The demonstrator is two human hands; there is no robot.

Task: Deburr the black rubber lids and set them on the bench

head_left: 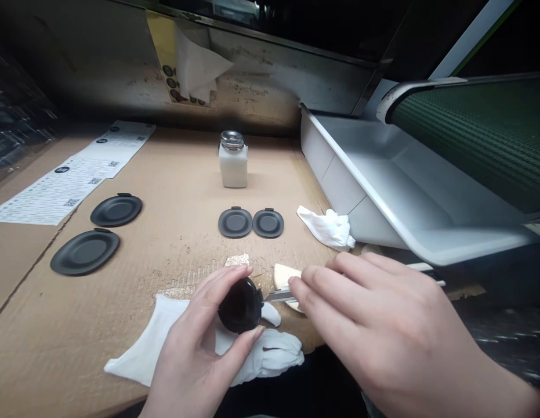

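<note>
Between the thumb and fingers of my left hand [204, 342] is a small black plastic cap [240, 306], rounded, with a tab on its right edge. My right hand [374, 319] is closed round a utility knife, its metal blade [279, 296] pointing left with the tip at the cap's tab. Most of the knife's handle is hidden by my fingers. Under my left hand lies a white cloth glove [270, 357]. Behind the blade a round cream-coloured pad [286, 275] is partly covered by my right hand.
Matching dark caps lie in pairs, one pair mid-table [235, 223] and one at left [84, 253]. A glass bottle with a metal top [233, 165] stands behind. Another white glove [328, 227] touches a grey bin [361, 180]. Printed sheets [65, 186] lie left; a green conveyor [478, 128] is at right.
</note>
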